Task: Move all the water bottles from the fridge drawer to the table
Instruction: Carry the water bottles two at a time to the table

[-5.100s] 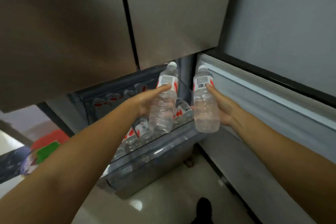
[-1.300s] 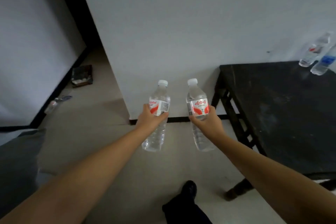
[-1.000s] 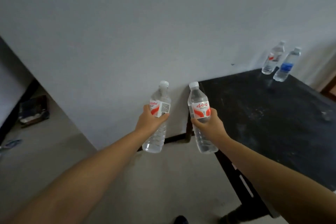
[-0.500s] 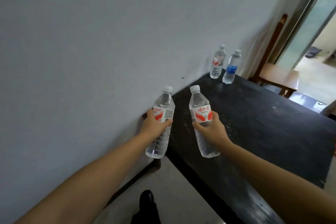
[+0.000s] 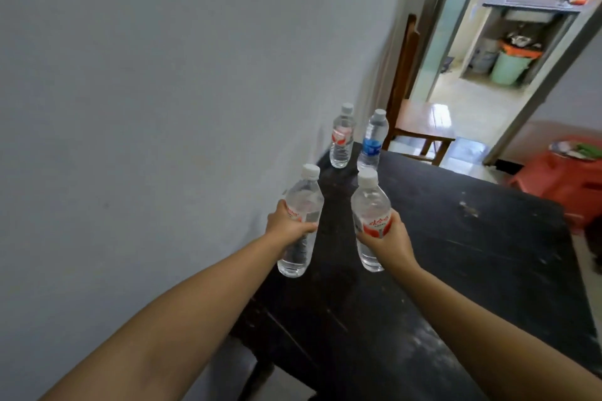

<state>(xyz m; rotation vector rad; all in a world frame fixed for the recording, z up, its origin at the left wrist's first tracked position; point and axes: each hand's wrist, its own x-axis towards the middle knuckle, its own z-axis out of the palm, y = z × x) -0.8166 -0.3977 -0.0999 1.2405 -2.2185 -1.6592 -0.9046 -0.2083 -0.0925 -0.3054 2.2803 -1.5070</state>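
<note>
**Made it to the counter with two more bottles**

Big change from a second ago: back then just wall, floor and a corner of the dark counter (image 5: 456,254) off to the right. Now standing right at its near end, arms stretched out over the top.

Left hand (image 5: 288,225) wrapped round the left bottle (image 5: 298,228) at its red label, right hand (image 5: 387,239) wrapped round the right bottle (image 5: 369,221) the same way. Both grips firmly closed on the bottles, both bottles upright-ish, tipped a little, bases hanging above the surface and not set down yet.

Already parked at the far end by the wall: a red-label bottle (image 5: 342,138) and a blue-label bottle (image 5: 373,142), just beside each other. Wooden chair (image 5: 420,127) behind them, red stool (image 5: 566,179) off to the right.

So, carry leg pretty much done, probably only lowering and letting go left for this pair. Plenty of bare top in front of the standing two. Fridge drawer not in view here, so can't tell how many left in there.
</note>
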